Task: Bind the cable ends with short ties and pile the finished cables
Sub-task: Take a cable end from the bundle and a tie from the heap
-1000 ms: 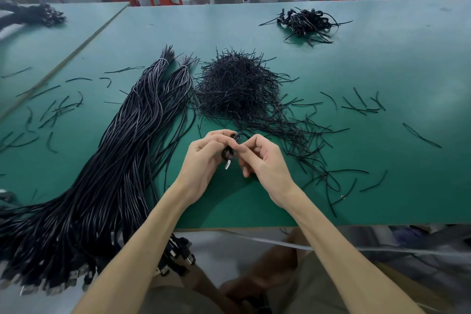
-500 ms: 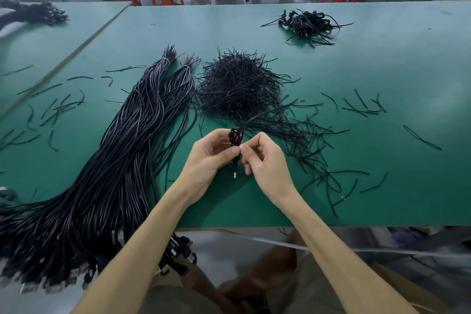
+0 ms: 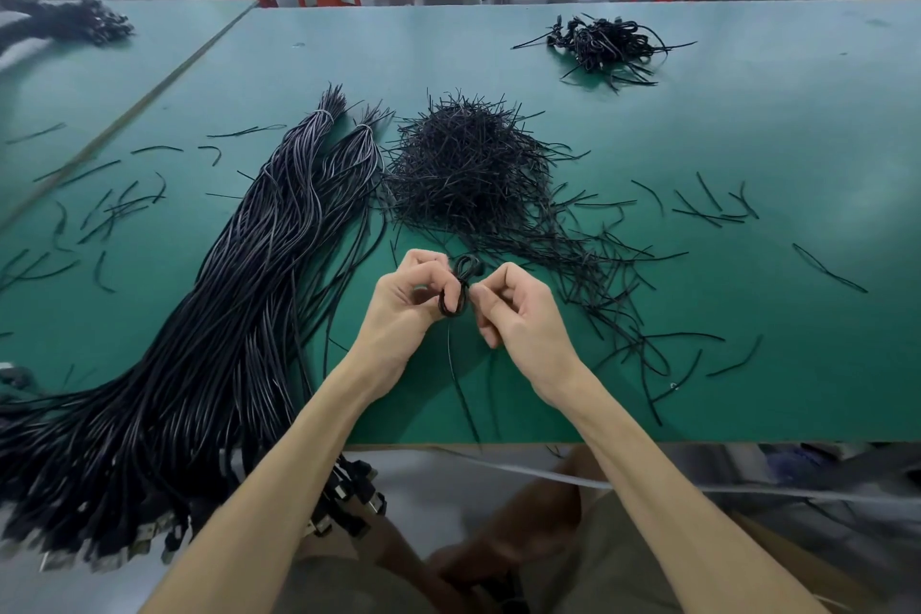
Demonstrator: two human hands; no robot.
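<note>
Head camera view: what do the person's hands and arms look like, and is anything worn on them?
Both are bare. The left hand and right hand wear no gloves, and no ring shows on the visible fingers. The left forearm and right forearm have no sleeve, watch or bracelet, right down to the picture's lower edge.

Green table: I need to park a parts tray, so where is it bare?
Bare green table lies along the far edge, between the tips of the uncoiled cable bundle and the finished pile; also right of that pile, and at the near right corner. Crowded: the tie heap and the loose ties right of the right hand.
</note>
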